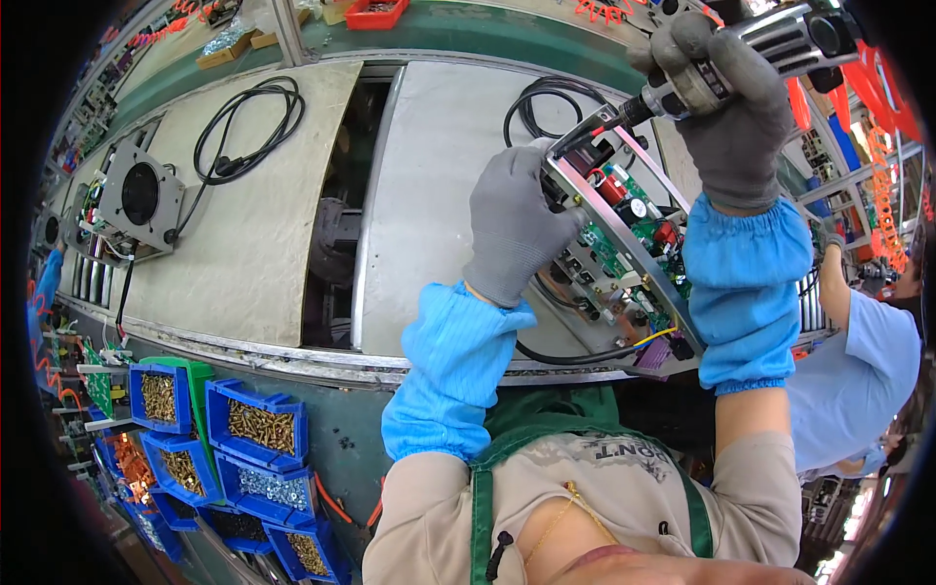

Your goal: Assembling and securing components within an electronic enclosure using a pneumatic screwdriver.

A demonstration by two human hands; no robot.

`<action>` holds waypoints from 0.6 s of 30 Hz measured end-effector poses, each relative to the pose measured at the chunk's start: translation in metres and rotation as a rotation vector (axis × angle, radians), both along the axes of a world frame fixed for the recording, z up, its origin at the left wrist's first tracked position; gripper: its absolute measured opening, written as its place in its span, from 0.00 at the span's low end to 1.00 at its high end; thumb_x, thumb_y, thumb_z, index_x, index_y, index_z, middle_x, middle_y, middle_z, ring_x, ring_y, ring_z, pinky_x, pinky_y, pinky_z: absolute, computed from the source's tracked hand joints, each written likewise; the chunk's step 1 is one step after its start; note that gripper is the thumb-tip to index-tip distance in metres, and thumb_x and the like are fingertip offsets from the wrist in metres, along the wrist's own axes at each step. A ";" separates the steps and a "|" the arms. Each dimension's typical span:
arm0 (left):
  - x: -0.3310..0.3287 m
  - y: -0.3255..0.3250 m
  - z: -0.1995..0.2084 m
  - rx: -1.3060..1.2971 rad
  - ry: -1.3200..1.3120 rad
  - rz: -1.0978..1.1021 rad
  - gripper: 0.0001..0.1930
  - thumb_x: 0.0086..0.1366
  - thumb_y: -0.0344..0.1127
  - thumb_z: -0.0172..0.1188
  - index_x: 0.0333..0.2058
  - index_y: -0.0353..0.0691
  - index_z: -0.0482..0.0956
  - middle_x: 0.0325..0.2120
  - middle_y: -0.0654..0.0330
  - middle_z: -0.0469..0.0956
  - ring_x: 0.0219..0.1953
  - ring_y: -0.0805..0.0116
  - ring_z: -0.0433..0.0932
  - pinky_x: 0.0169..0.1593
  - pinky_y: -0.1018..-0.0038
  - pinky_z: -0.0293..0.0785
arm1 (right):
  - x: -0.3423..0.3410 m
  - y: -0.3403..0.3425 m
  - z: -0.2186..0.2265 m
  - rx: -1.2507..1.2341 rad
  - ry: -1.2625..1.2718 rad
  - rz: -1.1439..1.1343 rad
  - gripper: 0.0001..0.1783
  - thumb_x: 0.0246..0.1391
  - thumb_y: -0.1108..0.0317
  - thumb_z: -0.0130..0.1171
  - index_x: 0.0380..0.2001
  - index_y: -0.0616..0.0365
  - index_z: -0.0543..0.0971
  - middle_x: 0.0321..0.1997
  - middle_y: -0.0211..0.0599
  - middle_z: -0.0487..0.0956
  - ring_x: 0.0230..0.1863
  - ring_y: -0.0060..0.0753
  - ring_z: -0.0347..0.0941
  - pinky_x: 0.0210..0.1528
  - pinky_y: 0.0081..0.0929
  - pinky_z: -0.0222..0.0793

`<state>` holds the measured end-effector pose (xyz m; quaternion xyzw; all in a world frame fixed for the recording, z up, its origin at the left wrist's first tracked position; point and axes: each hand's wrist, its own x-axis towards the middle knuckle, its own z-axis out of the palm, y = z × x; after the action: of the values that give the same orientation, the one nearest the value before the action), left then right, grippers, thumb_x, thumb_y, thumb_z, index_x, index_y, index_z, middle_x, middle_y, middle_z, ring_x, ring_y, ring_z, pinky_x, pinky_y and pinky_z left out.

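Observation:
My right hand (726, 112), in a grey glove, is wrapped round a power screwdriver (785, 41). Its bit points down to the left and meets the far left corner of an open metal chassis (624, 239), or comes very near it. Whether a screw sits under the tip I cannot make out. My left hand (517, 224), also gloved, grips that chassis at the same corner, its thumb reaching inside. Green circuit boards (648, 234) with red and black parts fill the frame, which stands tilted on the workbench. A black cable with a yellow wire runs along its near side.
Left on the bench (429, 195) sits a fan unit (139, 193) with a coiled black cable (252, 127). A dark gap splits the bench top. Blue bins (255, 425) of screws stand at the lower left. Another person (848, 380) works at the right, near coiled orange hoses (885, 195).

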<state>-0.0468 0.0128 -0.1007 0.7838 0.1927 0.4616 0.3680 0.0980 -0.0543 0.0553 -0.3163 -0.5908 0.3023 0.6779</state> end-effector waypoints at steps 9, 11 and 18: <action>0.003 -0.003 0.005 -0.044 0.069 -0.027 0.31 0.34 0.31 0.72 0.44 0.38 0.76 0.37 0.53 0.77 0.38 0.57 0.78 0.42 0.68 0.76 | 0.023 0.048 -0.023 0.236 0.276 0.532 0.13 0.52 0.64 0.52 0.27 0.66 0.76 0.23 0.37 0.74 0.27 0.32 0.73 0.37 0.30 0.74; -0.001 0.000 0.000 -0.051 0.092 -0.002 0.31 0.35 0.31 0.72 0.44 0.38 0.76 0.36 0.53 0.77 0.38 0.57 0.78 0.42 0.68 0.76 | -0.033 0.031 0.000 0.052 0.220 0.003 0.13 0.52 0.64 0.52 0.30 0.66 0.75 0.23 0.37 0.74 0.28 0.32 0.73 0.37 0.30 0.74; 0.007 -0.007 0.002 -0.011 0.083 -0.022 0.32 0.35 0.31 0.72 0.45 0.38 0.75 0.36 0.53 0.76 0.38 0.58 0.78 0.41 0.68 0.76 | -0.053 0.021 0.020 -0.227 0.003 -0.543 0.19 0.47 0.75 0.55 0.45 0.64 0.69 0.24 0.37 0.75 0.22 0.29 0.73 0.27 0.25 0.72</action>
<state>-0.0399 0.0063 -0.0984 0.8022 0.2016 0.4236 0.3693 0.0452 -0.0329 0.0750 -0.5362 -0.4459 0.1747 0.6951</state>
